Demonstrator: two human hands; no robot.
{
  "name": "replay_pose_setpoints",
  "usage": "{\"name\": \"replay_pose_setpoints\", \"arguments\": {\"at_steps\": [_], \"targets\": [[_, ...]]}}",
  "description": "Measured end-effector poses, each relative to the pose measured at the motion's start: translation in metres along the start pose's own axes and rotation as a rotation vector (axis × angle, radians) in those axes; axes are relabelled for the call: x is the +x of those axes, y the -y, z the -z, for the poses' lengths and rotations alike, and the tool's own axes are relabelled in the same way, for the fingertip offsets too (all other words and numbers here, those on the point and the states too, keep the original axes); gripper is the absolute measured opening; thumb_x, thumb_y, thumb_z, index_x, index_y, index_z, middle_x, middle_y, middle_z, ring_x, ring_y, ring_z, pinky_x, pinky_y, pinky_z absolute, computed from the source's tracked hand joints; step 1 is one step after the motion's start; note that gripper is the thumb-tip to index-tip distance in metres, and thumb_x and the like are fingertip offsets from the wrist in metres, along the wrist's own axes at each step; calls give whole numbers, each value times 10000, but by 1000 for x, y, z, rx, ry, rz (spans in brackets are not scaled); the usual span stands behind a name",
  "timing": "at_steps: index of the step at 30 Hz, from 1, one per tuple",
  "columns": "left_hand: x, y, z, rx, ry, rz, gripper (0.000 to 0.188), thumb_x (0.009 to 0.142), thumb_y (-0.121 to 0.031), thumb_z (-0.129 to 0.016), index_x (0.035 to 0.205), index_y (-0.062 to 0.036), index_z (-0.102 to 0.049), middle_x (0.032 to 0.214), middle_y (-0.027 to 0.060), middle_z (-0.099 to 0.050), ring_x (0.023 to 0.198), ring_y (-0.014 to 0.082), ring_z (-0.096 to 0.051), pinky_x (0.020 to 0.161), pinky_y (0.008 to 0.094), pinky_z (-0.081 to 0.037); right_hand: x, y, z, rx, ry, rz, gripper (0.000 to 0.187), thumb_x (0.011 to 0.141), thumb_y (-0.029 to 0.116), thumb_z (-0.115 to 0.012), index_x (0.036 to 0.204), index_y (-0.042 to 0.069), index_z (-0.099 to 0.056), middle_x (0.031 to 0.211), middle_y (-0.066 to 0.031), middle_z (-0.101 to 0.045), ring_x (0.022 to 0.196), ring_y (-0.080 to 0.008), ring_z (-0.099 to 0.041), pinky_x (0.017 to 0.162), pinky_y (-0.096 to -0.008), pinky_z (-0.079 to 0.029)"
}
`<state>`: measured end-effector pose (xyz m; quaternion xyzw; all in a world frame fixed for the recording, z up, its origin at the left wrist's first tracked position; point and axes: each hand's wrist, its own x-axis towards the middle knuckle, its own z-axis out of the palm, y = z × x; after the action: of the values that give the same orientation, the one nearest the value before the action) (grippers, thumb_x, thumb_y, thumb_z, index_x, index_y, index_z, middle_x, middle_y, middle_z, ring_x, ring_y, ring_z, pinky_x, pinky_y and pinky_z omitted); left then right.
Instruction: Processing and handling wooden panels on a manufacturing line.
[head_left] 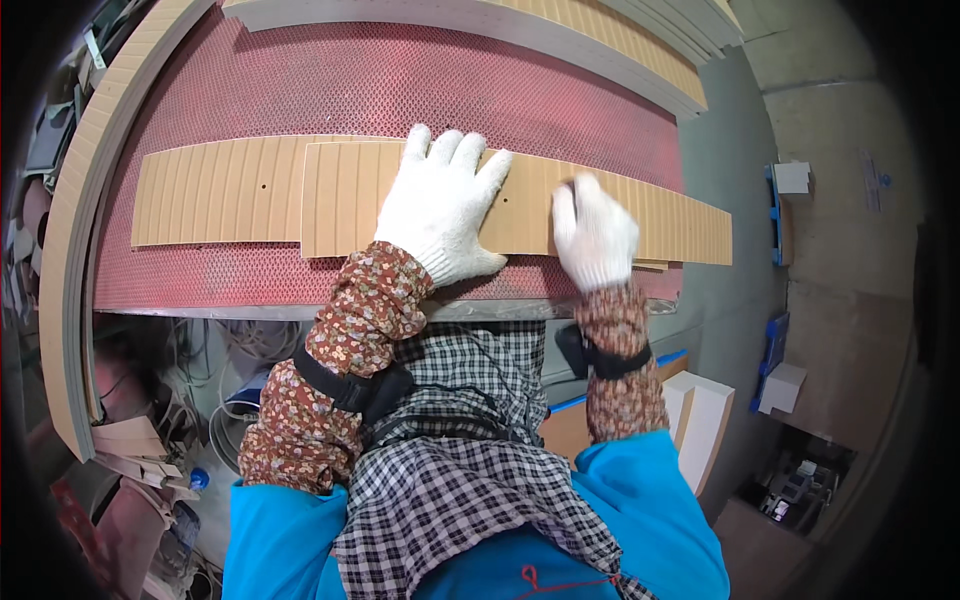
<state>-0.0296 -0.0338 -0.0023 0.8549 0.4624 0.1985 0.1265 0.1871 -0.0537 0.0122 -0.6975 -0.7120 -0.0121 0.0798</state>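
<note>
Two long tan boards with ribbed stripes lie overlapped across the bench. The upper board point(340, 205) is shifted to the right, over the lower board point(205, 200), and a small dark hole shows in each. My left hand point(438, 210), in a white knit glove, rests flat on the upper board with its fingers spread. Further right, my right hand point(597, 232), gloved the same way, is closed over that board with the fingers curled in. A small dark spot shows at its fingertips; what it grips is too hidden to name.
Beneath the boards is a red mesh mat point(400, 85) on the bench. Stacked boards point(75, 260) line the left edge, and more stacked boards point(500, 25) lie along the far side. White boxes point(782, 388) stand to the right, cables point(225, 420) below left.
</note>
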Motion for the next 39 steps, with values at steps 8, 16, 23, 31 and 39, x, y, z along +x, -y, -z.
{"name": "replay_pose_setpoints", "arguments": {"at_steps": [8,16,23,31,39], "targets": [[2,-1,0,8,5,11,995,618,-496,-891,1448,-60,-560,1392,196,-574,1362,373,-510,1224,563,-300,-31,-1,6,56,-33,31,223,1034,272,-612,1002,61,-677,814,-164,-743,707,-345,-747,646,-450,-595],[0,1,1,1,5,-4,996,610,-494,-891,1444,-59,-563,1378,189,-579,1344,371,-520,1215,554,-311,51,-2,-8,-66,46,-23,362,1062,372,-542,1148,54,-690,941,-206,-779,875,-410,-763,818,-527,-596],[0,2,-5,-14,-136,-54,914,597,-431,-918,1357,-40,-595,1222,161,-615,1223,330,-565,1152,536,-341,-53,-2,2,15,-76,39,219,1039,286,-622,972,80,-653,806,-156,-731,693,-356,-734,631,-462,-585],[-2,2,-7,-10,-38,-19,981,599,-484,-903,1418,-59,-569,1319,178,-596,1295,356,-545,1185,538,-334,-99,15,8,191,-40,-46,161,1010,226,-667,943,80,-655,806,-151,-723,688,-362,-725,626,-460,-574],[0,4,-6,-20,-84,-34,941,595,-462,-897,1383,-55,-581,1254,155,-606,1253,338,-558,1165,519,-345,-77,23,9,157,-80,-15,165,1019,228,-667,975,69,-671,841,-157,-733,701,-363,-727,621,-449,-573]]}}
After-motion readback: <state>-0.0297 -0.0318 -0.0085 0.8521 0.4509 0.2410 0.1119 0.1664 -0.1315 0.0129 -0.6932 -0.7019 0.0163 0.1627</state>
